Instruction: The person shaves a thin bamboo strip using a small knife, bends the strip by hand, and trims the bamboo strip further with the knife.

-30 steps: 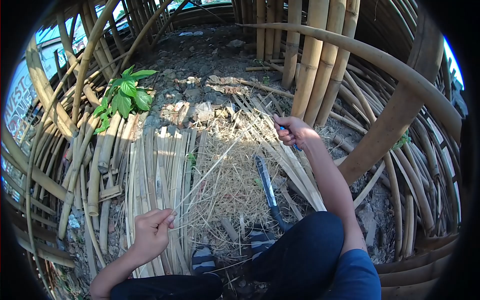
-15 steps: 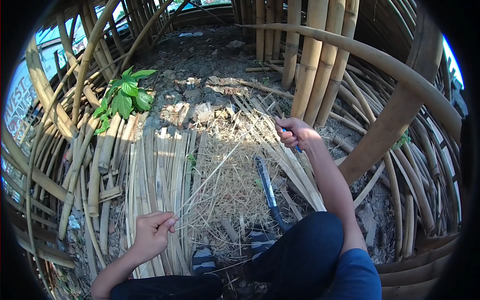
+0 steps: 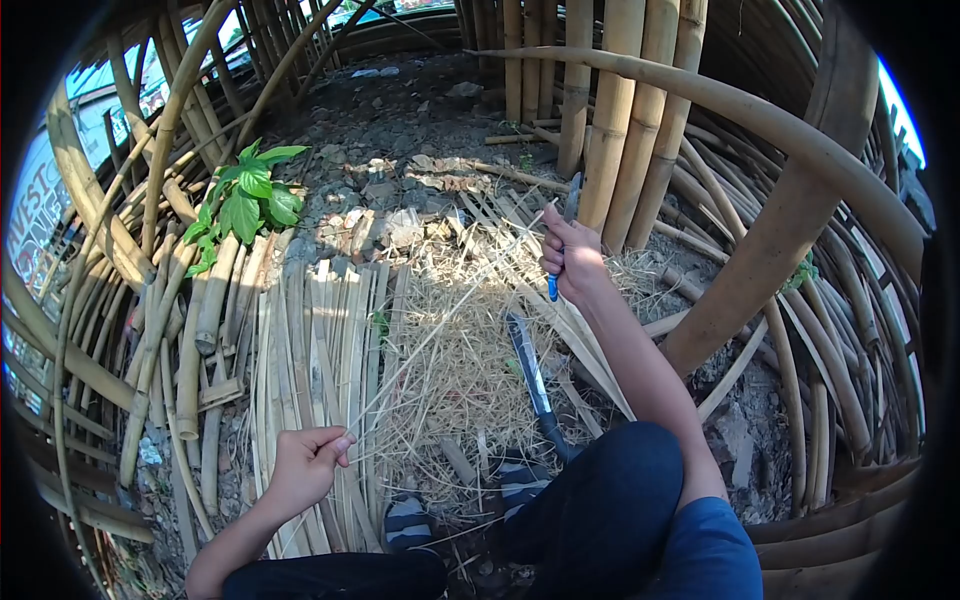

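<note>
My left hand (image 3: 305, 468) is closed in a pinch on the near end of a thin bamboo strip (image 3: 412, 372). The strip runs diagonally up to my right hand (image 3: 573, 258), where its far end meets the thumb. Those right fingers are wrapped round a small knife (image 3: 552, 287); its blue handle end shows below the fist and its blade points up past the thumb. Under the strip lies a pile of pale bamboo shavings (image 3: 455, 330). On the shavings, between my hands and close to my knee, rests a machete (image 3: 526, 352) with a dark handle.
Split bamboo slats (image 3: 318, 340) lie side by side at the left, and more slats (image 3: 575, 335) lie at the right. Upright bamboo poles (image 3: 607, 130) and a thick slanting pole (image 3: 765, 260) stand at the right. A leafy plant (image 3: 245, 200) grows at the left.
My right hand has moved slightly left and turned upright, so the knife blade now shows above it. My left hand has barely moved and still pinches the strip.
</note>
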